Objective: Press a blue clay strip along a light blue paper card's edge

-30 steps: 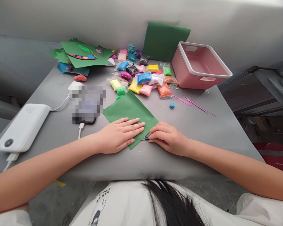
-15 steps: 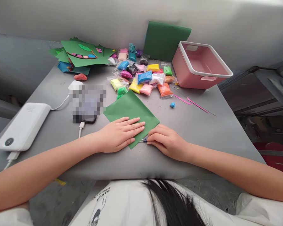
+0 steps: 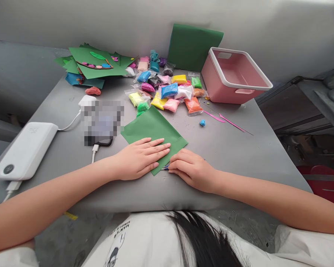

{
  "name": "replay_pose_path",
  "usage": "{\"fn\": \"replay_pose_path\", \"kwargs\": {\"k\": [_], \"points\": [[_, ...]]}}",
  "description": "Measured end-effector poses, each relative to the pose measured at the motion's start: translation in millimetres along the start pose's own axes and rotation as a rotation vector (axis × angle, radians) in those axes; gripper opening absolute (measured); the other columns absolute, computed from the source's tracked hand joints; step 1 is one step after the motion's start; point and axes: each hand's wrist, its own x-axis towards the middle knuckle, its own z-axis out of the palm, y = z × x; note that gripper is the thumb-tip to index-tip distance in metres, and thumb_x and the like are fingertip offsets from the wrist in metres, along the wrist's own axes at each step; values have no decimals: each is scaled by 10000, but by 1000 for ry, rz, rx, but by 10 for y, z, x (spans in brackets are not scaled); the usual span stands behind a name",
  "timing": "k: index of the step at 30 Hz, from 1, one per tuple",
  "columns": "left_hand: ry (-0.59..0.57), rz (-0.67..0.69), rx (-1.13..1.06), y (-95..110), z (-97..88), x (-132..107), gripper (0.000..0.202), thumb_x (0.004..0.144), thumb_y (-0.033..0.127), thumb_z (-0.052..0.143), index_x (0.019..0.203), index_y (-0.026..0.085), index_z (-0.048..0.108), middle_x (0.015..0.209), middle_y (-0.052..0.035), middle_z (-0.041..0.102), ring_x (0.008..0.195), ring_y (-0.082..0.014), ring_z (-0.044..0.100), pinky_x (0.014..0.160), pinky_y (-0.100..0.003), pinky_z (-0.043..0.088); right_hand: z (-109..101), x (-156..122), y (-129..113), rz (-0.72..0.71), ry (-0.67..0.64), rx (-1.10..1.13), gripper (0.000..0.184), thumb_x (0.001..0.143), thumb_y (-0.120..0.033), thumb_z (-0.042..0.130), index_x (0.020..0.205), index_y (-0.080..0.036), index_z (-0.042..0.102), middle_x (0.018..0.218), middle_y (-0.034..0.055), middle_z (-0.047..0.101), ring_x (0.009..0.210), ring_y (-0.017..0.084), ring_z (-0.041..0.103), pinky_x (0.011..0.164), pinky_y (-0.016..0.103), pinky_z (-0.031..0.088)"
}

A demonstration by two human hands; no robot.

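Grey table (image 3: pixel 225 148), flat green paper sheet (image 3: pixel 151 128)

1. A pink basket (image 3: pixel 215 87) stands at the table's far right, beside a green sheet (image 3: pixel 193 46) leaning on the wall.
2. Coloured clay packets (image 3: pixel 169 90) lie heaped mid-table; a blue lump (image 3: pixel 202 122) and pink tools (image 3: pixel 231 123) lie near.
3. A white power bank (image 3: pixel 25 150) sits left, cabled.

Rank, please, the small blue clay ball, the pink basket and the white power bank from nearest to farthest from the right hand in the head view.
1. the small blue clay ball, just beyond the right hand.
2. the pink basket, far right corner.
3. the white power bank, far left edge.
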Motion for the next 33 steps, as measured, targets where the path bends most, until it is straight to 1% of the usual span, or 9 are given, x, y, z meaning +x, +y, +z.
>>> {"fn": "replay_pose_path", "kwargs": {"k": [10,15,17,20,24,27,30,32,33], "points": [[19,5,14,-5,20,-3,547,1080,373,219,1590,188,287,1656,-24,248,1556,-222,177,1257,-403,118,41,34,-71,-16,9,20,124,957,-99,545,896,-159,634,853,80,700,771,166,565,756,303,540],[41,18,20,-15,28,-1,539,1078,361,245,1586,186,293,1649,-33,271,1551,-225,193,1255,-408,151,-90,-13,-57,-132,-146,209,113,961,-103,535,930,-166,624,857,70,696,768,157,560,708,279,525],[60,35,15,-26,36,-8,527,1074,339,265,1573,179,322,1637,-46,306,1546,-238,213,1250,-432,181,-184,-83,7,-105,-145,213,108,957,-100,546,966,-168,628,874,73,697,784,156,579,722,288,533],[115,95,-4,-45,51,-31,497,1042,228,308,1527,177,402,1594,-60,405,1528,-250,270,1236,-471,237,-335,-267,203,17,-4,31,118,934,-99,592,986,-191,645,882,74,699,801,167,621,741,316,551],[209,176,-31,-53,56,-48,476,996,148,351,1450,180,490,1505,-85,534,1471,-274,394,1192,-504,339,-525,-594,564,266,246,-391,98,910,-147,628,902,-232,676,855,61,728,773,198,668,729,352,565],[308,215,-65,-48,52,-31,414,1004,153,387,1389,159,537,1407,-100,629,1397,-284,496,1135,-466,435,-639,-759,777,405,264,-603,97,920,-189,612,857,-218,680,818,64,734,776,228,686,737,389,566],[383,225,-132,-44,51,-9,374,1003,145,416,1351,139,554,1331,-122,675,1339,-259,557,1095,-411,490,-682,-736,805,385,237,-666,76,915,-209,623,871,-201,685,853,87,740,793,254,686,775,443,564],[399,207,-172,-41,50,-5,366,1005,145,420,1345,138,555,1316,-139,676,1314,-242,581,1088,-395,502,-644,-615,698,282,210,-602,72,903,-231,657,955,-196,693,946,109,748,888,272,691,850,471,566],[401,193,-186,-39,48,-6,366,1005,147,419,1345,139,555,1318,-146,672,1303,-237,590,1085,-391,506,-604,-536,617,210,175,-529,134,901,-250,673,1022,-195,692,1012,119,750,964,277,690,899,473,567]]}}
